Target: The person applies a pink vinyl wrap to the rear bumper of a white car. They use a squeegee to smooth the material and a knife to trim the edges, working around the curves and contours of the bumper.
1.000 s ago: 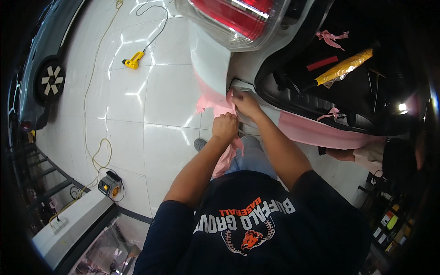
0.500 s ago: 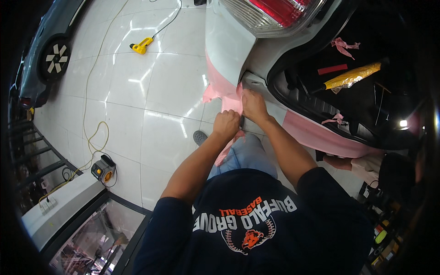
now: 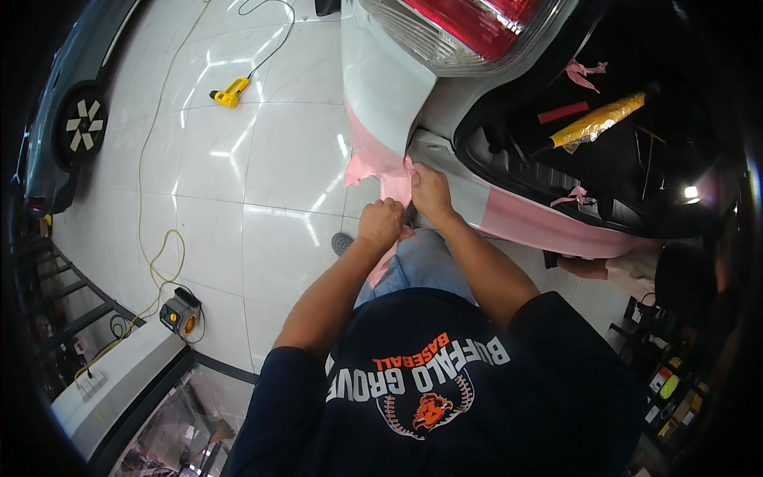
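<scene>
Pink film (image 3: 396, 188) hangs from the lower end of a white car panel (image 3: 387, 87) in front of me and narrows into a strip that trails over my jeans. My left hand (image 3: 381, 221) is closed on the hanging strip, its fist held low. Higher and just to the right, my right hand (image 3: 431, 191) pinches the film's right edge beside the body opening. Between the two hands the film looks taut. The fingertips of both hands are partly hidden.
A red and clear tail light (image 3: 477, 40) sits above the panel. At right, the open boot holds a yellow wrapped tool (image 3: 600, 126) and pink scraps (image 3: 586, 75). A yellow heat gun (image 3: 230, 93) and cable lie on the floor. Another person's limb (image 3: 582, 268) shows at right.
My view has shifted slightly, so the car and floor items appear a little displaced. Both hands keep their grip on the pink film, in nearly the same pose.
</scene>
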